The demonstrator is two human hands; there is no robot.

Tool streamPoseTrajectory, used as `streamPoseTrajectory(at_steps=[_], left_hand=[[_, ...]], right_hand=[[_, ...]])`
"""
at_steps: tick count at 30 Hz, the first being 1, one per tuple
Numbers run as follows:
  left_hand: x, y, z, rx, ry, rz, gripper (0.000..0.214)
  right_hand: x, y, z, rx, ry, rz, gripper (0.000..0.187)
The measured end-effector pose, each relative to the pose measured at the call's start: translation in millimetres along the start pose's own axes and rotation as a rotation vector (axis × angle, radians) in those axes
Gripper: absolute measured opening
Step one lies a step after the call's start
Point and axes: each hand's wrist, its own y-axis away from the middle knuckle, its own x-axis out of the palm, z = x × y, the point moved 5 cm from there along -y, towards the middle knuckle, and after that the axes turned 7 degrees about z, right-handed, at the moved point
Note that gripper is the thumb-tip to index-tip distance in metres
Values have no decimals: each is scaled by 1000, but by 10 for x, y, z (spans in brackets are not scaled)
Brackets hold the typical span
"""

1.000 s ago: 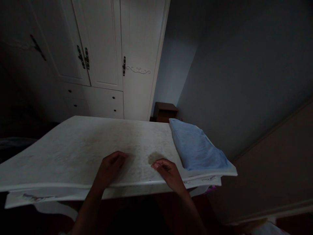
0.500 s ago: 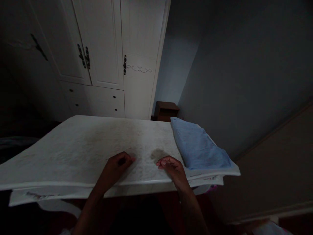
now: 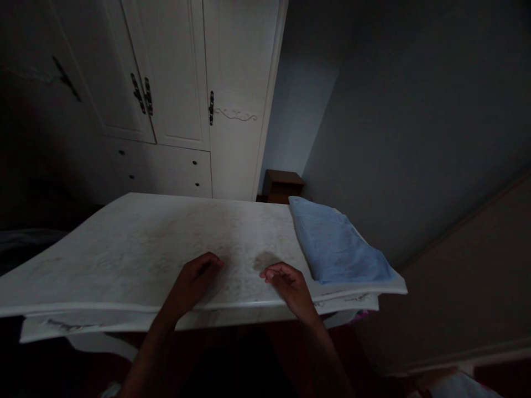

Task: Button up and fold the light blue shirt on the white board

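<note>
My left hand (image 3: 197,279) is over the front part of a white table (image 3: 136,232), its fingers curled round towards the thumb. Nothing shows between them. To its right, my right hand (image 3: 288,284) is also loosely closed, thumb against the bent fingers, and I see nothing in it. The two hands are apart. Nearest to the right hand lies a folded light blue cloth (image 3: 340,243), flat on the table's right end and not touched by either hand. Whether the hands rest on the tabletop or hover just above it, I cannot tell.
Behind the table stands a white wardrobe (image 3: 178,83) with dark handles. A small brown cabinet (image 3: 284,179) is at the back by the grey wall (image 3: 415,110). Pale fabric (image 3: 460,384) shows at the bottom right. The room is dim.
Both hands have shifted very slightly to the left. Their curled pose is nearly the same, and the blue cloth stays where it was.
</note>
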Motion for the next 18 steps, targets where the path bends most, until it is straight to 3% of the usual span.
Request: streamPoseTrajectory(at_steps=[5, 11, 18], left_hand=[[11, -3, 50, -21, -9, 25, 35], [-19, -19, 22, 3, -46, -48, 34], [-21, 0, 71, -25, -130, -46, 35]], right_hand=[[10, 7, -13, -7, 25, 4, 28], [16, 19, -22, -24, 58, 4, 24], [26, 18, -8, -36, 89, 22, 26]])
